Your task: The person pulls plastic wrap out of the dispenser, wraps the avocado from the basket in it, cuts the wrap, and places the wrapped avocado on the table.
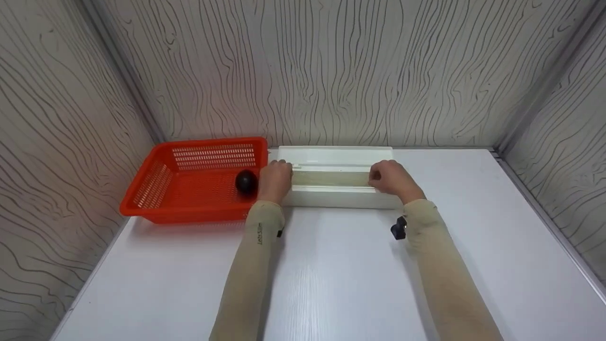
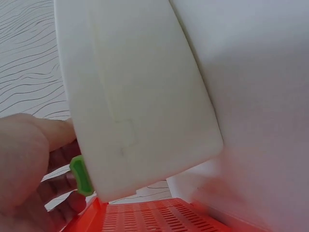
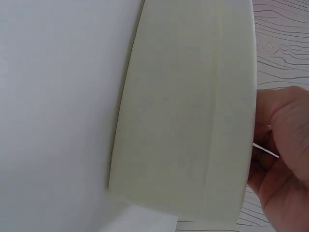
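A long white box (image 1: 343, 200) stands at the table's back with its lid (image 1: 336, 154) raised behind. A pale, see-through strip (image 1: 330, 178) spans its opening. My left hand (image 1: 276, 180) grips the box's left end, thumb at the top edge and fingers curled behind; a small green piece (image 2: 81, 176) shows beside those fingers in the left wrist view. At the right end, my right hand (image 1: 392, 179) has thumb and index finger curled together at the rim. From the right wrist view, the box's front wall (image 3: 178, 116) hides those fingertips; I cannot tell whether they pinch the strip too.
A red plastic basket (image 1: 194, 211) stands left of the box, close by my left hand. Inside it lies a dark round object (image 1: 246, 182). Patterned panels (image 1: 331, 71) rise behind and at both sides of the white table (image 1: 326, 279).
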`<state>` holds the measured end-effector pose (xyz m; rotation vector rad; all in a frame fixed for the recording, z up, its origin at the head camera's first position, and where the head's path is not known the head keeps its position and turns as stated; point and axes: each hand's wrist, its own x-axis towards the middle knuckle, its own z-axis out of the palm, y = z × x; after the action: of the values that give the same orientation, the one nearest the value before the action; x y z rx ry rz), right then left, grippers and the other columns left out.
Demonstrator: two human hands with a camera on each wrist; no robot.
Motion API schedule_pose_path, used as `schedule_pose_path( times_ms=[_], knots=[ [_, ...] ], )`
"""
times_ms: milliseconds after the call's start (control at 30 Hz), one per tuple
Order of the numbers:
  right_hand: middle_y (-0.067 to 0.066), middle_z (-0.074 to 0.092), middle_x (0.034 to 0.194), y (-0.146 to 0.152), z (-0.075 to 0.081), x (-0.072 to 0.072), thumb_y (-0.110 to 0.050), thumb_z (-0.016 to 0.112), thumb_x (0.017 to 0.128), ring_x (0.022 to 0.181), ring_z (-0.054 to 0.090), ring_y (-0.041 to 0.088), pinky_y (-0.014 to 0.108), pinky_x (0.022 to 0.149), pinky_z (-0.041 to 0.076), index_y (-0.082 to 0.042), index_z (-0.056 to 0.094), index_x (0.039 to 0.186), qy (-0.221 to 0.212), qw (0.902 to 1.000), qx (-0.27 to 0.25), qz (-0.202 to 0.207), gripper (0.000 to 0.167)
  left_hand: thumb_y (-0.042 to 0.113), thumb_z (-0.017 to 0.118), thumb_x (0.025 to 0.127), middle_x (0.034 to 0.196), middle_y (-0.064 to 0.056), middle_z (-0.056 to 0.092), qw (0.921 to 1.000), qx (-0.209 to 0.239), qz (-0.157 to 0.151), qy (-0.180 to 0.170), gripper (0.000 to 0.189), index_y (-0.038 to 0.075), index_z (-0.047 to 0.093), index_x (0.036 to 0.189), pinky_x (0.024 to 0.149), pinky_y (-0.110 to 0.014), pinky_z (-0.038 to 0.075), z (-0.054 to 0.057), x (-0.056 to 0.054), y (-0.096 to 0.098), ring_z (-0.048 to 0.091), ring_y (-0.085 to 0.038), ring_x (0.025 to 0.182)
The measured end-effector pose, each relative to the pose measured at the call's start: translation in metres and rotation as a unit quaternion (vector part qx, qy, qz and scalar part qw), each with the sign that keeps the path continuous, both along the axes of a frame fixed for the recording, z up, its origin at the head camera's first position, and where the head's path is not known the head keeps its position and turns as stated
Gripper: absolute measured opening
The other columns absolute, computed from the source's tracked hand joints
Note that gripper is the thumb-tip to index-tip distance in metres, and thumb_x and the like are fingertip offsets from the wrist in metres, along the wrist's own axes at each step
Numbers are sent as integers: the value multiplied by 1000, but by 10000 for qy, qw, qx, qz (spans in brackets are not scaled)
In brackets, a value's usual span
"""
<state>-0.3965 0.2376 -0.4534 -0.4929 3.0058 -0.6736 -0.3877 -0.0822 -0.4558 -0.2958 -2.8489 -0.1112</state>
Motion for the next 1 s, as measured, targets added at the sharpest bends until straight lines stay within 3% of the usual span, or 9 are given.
schedule_pose_path(
  times_ms=[267,600,800,1000],
  knots=[
    [7,66,86,13,-5,-1,-11,72,97,78,58,22,36,72,49,-7,67,92,133,9996,-223,113,8,9,68,98,93,-14,76,9993,349,-92,-122,12,4,79,99,83,-45,61,2,0,-3,71,-30,90],
    [10,69,92,17,-15,0,-10,69,99,83,61,23,39,76,51,-5,68,99,459,9979,-455,84,5,7,65,100,93,-15,74,9954,880,-160,-335,14,1,77,99,89,-44,59,2,-2,-3,70,-30,91],
    [12,69,95,18,-16,0,-9,67,100,86,62,24,40,78,52,-3,68,104,556,9970,-539,30,7,6,67,99,94,-13,73,9954,863,-135,-394,11,2,76,102,90,-42,59,3,-2,-3,70,-28,92],
    [13,69,99,19,-16,1,-11,66,101,88,62,25,40,80,51,-3,66,107,486,9969,-624,23,10,4,67,98,93,-15,73,9950,949,-217,-223,10,1,76,100,88,-42,59,2,-3,-5,70,-30,92]
  ],
)
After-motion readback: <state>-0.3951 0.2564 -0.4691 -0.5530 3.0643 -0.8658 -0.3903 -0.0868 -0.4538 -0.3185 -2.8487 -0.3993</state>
